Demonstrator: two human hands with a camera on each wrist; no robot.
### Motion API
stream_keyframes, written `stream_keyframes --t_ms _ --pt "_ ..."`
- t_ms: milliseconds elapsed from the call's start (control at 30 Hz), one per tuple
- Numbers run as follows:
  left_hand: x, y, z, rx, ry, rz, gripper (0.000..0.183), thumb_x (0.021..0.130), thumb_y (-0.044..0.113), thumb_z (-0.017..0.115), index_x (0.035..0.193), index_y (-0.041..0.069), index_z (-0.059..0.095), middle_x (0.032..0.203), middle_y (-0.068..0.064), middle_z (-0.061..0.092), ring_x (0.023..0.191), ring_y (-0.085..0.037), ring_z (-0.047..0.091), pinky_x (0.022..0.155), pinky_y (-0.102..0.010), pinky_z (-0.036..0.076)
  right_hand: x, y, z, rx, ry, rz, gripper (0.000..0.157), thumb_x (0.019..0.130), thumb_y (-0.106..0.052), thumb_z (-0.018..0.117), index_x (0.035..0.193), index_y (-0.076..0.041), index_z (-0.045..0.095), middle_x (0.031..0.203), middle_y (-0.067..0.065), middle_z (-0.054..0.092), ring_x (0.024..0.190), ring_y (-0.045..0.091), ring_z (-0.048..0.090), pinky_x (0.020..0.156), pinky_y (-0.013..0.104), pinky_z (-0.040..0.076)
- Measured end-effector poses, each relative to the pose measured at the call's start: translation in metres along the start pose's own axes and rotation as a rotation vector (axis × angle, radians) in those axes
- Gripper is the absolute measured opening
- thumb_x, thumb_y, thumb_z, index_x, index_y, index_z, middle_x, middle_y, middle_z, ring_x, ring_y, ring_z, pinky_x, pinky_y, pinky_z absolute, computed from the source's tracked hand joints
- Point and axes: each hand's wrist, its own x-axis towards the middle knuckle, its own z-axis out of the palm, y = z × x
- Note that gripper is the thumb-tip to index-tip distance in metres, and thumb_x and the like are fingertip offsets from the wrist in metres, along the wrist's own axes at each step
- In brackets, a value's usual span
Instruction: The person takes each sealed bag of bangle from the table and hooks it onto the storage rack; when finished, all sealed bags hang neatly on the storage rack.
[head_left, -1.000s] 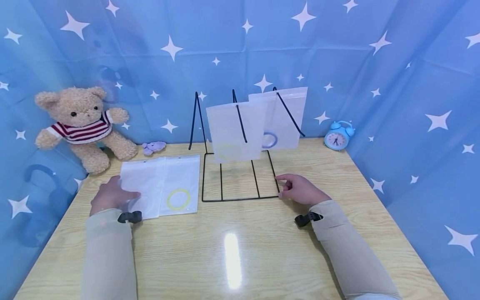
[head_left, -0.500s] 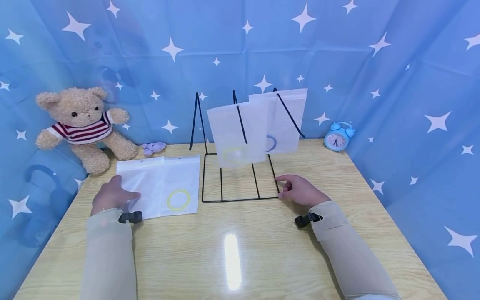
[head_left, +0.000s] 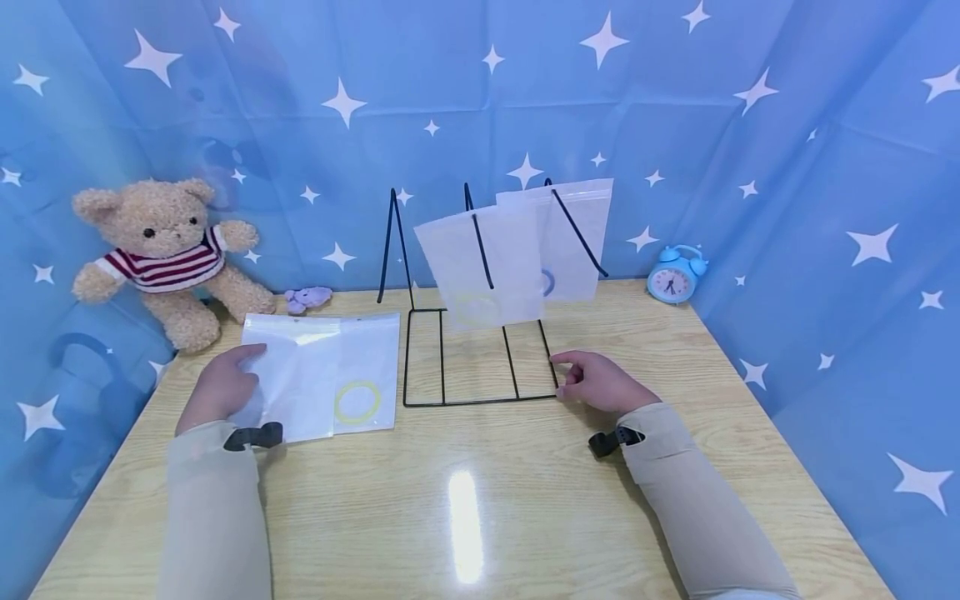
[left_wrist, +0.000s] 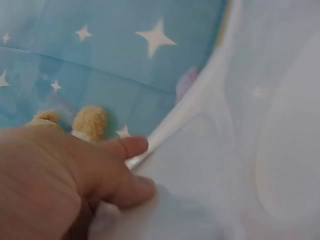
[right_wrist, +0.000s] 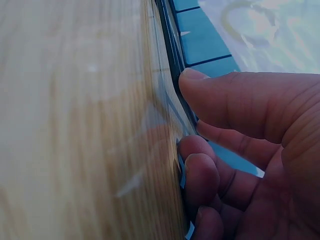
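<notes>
My left hand [head_left: 219, 385] pinches the left edge of a translucent white zip bag [head_left: 300, 383] at the left of the table. In the left wrist view the edge of the bag [left_wrist: 200, 165] runs between thumb and finger. That bag overlaps another zip bag [head_left: 367, 358], which shows a yellow ring [head_left: 357, 402]. My right hand [head_left: 603, 382] grips the right front corner of the base of a black wire rack [head_left: 480, 402]. In the right wrist view the thumb lies against the black wire [right_wrist: 172, 55], fingers curled by it.
Two bags hang on the rack's arms: a front bag [head_left: 450, 258] with a faint yellow ring and a rear bag [head_left: 581, 242] with a blue ring. A teddy bear [head_left: 161, 242], a small purple toy [head_left: 307, 298] and a blue alarm clock [head_left: 672, 279] stand along the curtain.
The left hand's index finger has straightened, and the bag under it has shifted right, covering more of its neighbour. The hanging bags sway slightly. My right hand stays at the rack.
</notes>
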Motion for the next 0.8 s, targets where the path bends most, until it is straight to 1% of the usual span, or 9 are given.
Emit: stream_keyframes --t_ms 100,267,500,600,667,700,733,767,800 --pt "-0.002 0.003 0.000 -0.032 0.026 0.069 0.061 0.105 0.007 0.037 0.166 0.009 0.032 0.172 -0.031 0.013 0.144 -0.053 0.031 0.112 -0.076 0.032 0.000 0.000 0.000 0.004 -0.002 0.001 0.066 0.095 -0.016 0.079 0.155 -0.011 0.053 0.095 0.007 0.062 0.080 0.024 0.055 0.069 0.036 0.047" --pt "-0.006 0.010 -0.001 -0.086 0.087 0.140 0.053 0.110 0.016 0.037 0.162 0.012 0.044 0.171 -0.029 0.020 0.155 -0.056 0.021 0.117 -0.078 0.025 0.001 0.000 0.000 -0.002 -0.001 -0.012 0.065 0.095 -0.016 0.078 0.154 -0.009 0.054 0.093 0.007 0.062 0.079 0.023 0.055 0.067 0.034 0.047" --pt "-0.011 0.018 -0.001 -0.166 0.122 0.177 0.049 0.112 0.027 0.036 0.160 0.020 0.049 0.174 -0.019 0.022 0.159 -0.050 0.018 0.118 -0.079 0.023 0.001 0.000 0.000 -0.004 0.001 -0.007 0.064 0.095 -0.016 0.078 0.154 -0.011 0.054 0.094 0.007 0.063 0.080 0.023 0.055 0.069 0.035 0.047" --pt "-0.014 0.023 -0.001 -0.189 0.123 0.183 0.049 0.113 0.031 0.036 0.160 0.024 0.048 0.175 -0.015 0.022 0.159 -0.048 0.020 0.116 -0.078 0.027 0.000 -0.001 0.000 0.000 0.000 -0.007 0.064 0.095 -0.016 0.078 0.154 -0.011 0.054 0.094 0.007 0.062 0.080 0.024 0.055 0.070 0.036 0.047" --pt "-0.017 0.026 -0.001 -0.208 0.123 0.200 0.049 0.114 0.033 0.036 0.160 0.026 0.048 0.175 -0.013 0.023 0.150 -0.048 0.034 0.107 -0.070 0.041 -0.001 -0.001 0.000 0.001 0.002 -0.004 0.064 0.095 -0.016 0.078 0.154 -0.012 0.054 0.094 0.007 0.062 0.080 0.024 0.055 0.069 0.036 0.047" --pt "-0.018 0.027 -0.001 -0.218 0.126 0.213 0.048 0.114 0.033 0.036 0.160 0.026 0.049 0.174 -0.013 0.028 0.138 -0.046 0.046 0.099 -0.063 0.047 -0.001 -0.001 0.000 0.000 0.003 -0.003 0.064 0.095 -0.016 0.078 0.154 -0.012 0.054 0.094 0.007 0.062 0.080 0.024 0.055 0.068 0.036 0.047" --pt "-0.019 0.028 -0.002 -0.227 0.131 0.229 0.048 0.114 0.033 0.037 0.159 0.026 0.050 0.169 -0.016 0.036 0.120 -0.041 0.057 0.088 -0.054 0.052 -0.001 -0.001 0.000 -0.001 0.004 -0.002 0.064 0.095 -0.016 0.078 0.154 -0.012 0.054 0.094 0.007 0.062 0.079 0.024 0.055 0.067 0.036 0.047" --pt "-0.020 0.029 -0.002 -0.241 0.137 0.248 0.047 0.114 0.032 0.038 0.158 0.026 0.052 0.159 -0.019 0.045 0.102 -0.035 0.060 0.079 -0.046 0.051 -0.001 -0.001 0.000 -0.002 0.004 -0.001 0.064 0.095 -0.016 0.078 0.154 -0.012 0.054 0.095 0.008 0.062 0.079 0.024 0.055 0.067 0.036 0.047" --pt "-0.021 0.030 -0.003 -0.254 0.140 0.263 0.046 0.114 0.032 0.040 0.157 0.026 0.053 0.147 -0.018 0.051 0.085 -0.029 0.058 0.071 -0.040 0.048 -0.001 -0.001 0.000 -0.004 0.005 -0.001 0.064 0.095 -0.016 0.078 0.154 -0.012 0.054 0.095 0.008 0.062 0.079 0.024 0.054 0.066 0.035 0.046"
